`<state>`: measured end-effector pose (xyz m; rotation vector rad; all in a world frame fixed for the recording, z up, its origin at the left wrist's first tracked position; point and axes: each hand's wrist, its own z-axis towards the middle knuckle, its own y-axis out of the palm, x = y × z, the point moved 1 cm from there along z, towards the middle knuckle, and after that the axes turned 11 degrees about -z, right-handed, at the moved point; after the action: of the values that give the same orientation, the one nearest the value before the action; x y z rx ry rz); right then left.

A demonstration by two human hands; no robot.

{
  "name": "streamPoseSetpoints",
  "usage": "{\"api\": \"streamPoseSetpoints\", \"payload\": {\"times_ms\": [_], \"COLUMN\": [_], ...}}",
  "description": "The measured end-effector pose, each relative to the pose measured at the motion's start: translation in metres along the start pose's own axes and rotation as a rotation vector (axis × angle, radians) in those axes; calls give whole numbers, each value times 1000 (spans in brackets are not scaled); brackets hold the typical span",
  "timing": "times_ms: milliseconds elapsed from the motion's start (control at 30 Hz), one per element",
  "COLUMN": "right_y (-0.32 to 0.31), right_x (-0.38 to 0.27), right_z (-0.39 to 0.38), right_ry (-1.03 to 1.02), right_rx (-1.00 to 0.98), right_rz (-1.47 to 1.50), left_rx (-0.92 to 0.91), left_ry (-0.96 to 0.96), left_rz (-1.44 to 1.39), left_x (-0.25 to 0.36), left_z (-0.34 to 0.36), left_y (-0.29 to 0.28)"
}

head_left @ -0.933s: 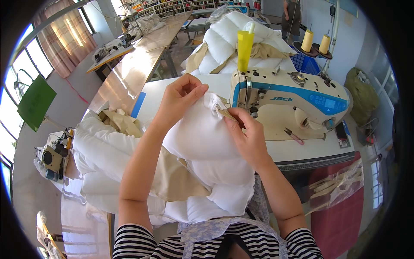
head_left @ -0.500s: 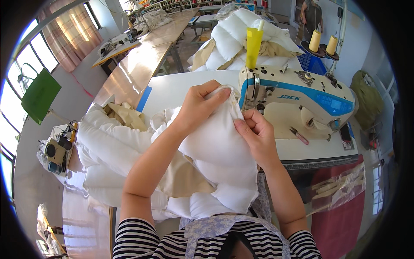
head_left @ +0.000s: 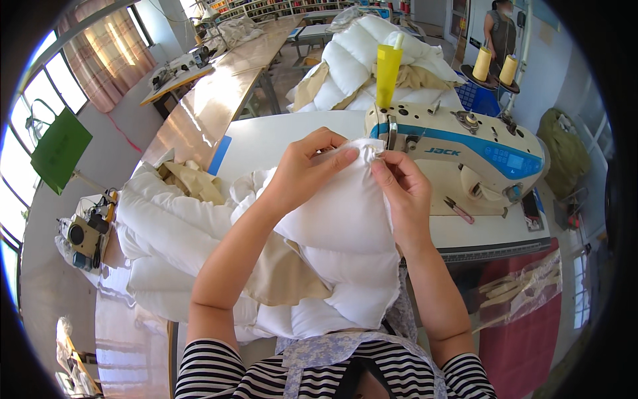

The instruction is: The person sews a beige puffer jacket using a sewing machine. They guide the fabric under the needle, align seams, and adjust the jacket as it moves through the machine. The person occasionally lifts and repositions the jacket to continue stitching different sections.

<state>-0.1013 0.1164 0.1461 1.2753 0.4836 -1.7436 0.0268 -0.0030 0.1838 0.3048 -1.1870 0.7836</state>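
A puffy white quilted piece (head_left: 342,233) with beige lining hangs from both my hands, its gathered top edge raised in front of the sewing machine (head_left: 458,143). My left hand (head_left: 318,163) pinches that edge between thumb and fingers. Close beside it, my right hand (head_left: 404,186) grips the corner of the same edge, thumb and forefinger pressed together. The rest of the quilted piece spreads to the left over the table and down to my lap. The machine's needle area is hidden behind my hands and the cloth.
Thread snips (head_left: 459,209) and a dark phone-like object (head_left: 532,209) lie on the machine table. A yellow cup (head_left: 387,74) stands on the machine head; two thread cones (head_left: 482,63) are behind it. More white quilting (head_left: 365,56) is piled beyond. A person (head_left: 500,33) stands at the back right.
My right hand has moved up along the cloth's edge, closer to my left hand. The held corner now sits higher and more to the right.
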Motion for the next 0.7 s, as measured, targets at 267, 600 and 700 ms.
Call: {"api": "streamPoseSetpoints", "payload": {"times_ms": [267,600,700], "right_y": [-9,-17,-15], "right_x": [1,-7,-16], "right_z": [10,10,2], "right_ry": [-44,13,54], "right_rx": [150,36,-4], "right_rz": [122,4,8], "left_rx": [49,30,42], "left_ry": [127,181,137], "left_rz": [-59,-49,-19], "left_x": [3,10,11], "left_z": [5,12,15], "left_y": [8,14,10]}}
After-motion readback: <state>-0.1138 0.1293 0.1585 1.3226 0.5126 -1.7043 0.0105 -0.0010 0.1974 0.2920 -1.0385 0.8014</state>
